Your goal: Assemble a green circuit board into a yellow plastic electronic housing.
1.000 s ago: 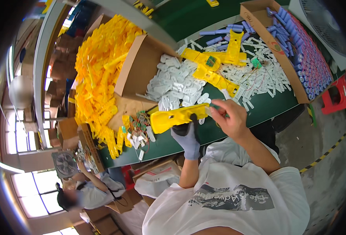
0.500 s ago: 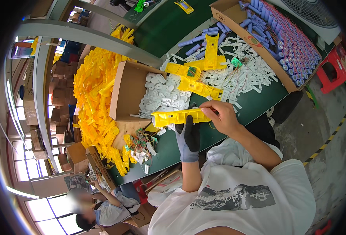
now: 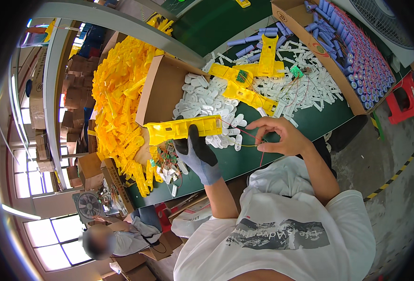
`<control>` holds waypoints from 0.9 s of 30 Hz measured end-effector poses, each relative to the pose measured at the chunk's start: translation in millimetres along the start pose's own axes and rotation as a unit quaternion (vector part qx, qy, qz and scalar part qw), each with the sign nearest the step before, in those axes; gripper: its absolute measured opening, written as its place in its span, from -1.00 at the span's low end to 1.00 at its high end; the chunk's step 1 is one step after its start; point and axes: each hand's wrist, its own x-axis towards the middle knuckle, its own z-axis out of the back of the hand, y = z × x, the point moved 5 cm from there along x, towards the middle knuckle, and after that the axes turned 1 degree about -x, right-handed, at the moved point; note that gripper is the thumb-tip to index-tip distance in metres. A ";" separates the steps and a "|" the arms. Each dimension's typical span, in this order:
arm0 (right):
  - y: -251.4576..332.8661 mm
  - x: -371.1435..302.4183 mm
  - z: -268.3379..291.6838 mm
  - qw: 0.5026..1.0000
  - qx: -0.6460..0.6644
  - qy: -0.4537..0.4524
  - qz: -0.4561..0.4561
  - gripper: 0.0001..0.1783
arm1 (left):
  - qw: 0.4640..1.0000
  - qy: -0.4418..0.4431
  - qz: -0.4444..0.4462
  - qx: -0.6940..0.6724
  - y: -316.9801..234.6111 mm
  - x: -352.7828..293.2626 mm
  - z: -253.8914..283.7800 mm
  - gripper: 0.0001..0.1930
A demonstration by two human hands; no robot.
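Observation:
My left hand (image 3: 198, 158), in a grey and black glove, grips a long yellow plastic housing (image 3: 183, 129) with cut-outs along it. Thin red and yellow wires (image 3: 244, 145) run from the housing's right end to my bare right hand (image 3: 285, 136). There the fingertips pinch the wires, beside a small dark piece too small to make out. Just beyond lie more yellow housings (image 3: 249, 97), one with a green circuit board (image 3: 242, 76) on it. White oval plastic pieces (image 3: 200, 100) spill from a tipped cardboard box (image 3: 158, 89) behind the held housing.
A big heap of yellow housings (image 3: 118, 103) rises at the left. Near it lies a cluster of wired boards (image 3: 167, 164). White strips (image 3: 296, 93) cover the table's right part, beside a carton of purple cylindrical cells (image 3: 357, 61). Another person (image 3: 132, 239) works at the lower left.
My left hand has shifted left with the yellow housing. My right hand has drawn away from the housing's end, and wires now stretch between them. The whole view has shifted slightly.

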 end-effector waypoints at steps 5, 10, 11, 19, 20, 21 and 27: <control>4.1 -5.3 7.5 0.998 0.032 -0.037 0.034 -0.49 | 1.000 -0.006 -0.017 0.016 1.6 -0.4 5.9 -0.75; 7.8 -12.3 10.1 0.996 0.084 -0.022 0.011 -0.51 | 0.999 -0.008 -0.028 0.014 4.9 -0.4 11.8 -0.75; 6.3 -13.5 8.2 0.993 0.117 -0.009 -0.021 -0.51 | 0.999 -0.008 -0.028 0.014 6.0 -1.3 12.8 -0.75; -5.1 -13.1 7.1 0.971 0.223 -0.078 0.045 -0.63 | 0.999 -0.036 -0.003 0.015 2.8 -6.8 8.0 -0.74; -5.4 -12.9 8.1 0.958 0.251 -0.098 0.094 -0.65 | 0.999 -0.036 -0.003 0.014 6.3 -8.1 7.9 -0.74; -8.7 -11.6 5.1 0.959 0.250 -0.098 0.094 -0.65 | 1.000 -0.019 0.006 0.007 12.4 -9.4 7.3 -0.71; -11.5 -11.4 -16.6 0.880 0.410 -0.142 0.195 -0.63 | 0.990 0.000 0.130 -0.059 36.9 -22.9 -1.4 -0.70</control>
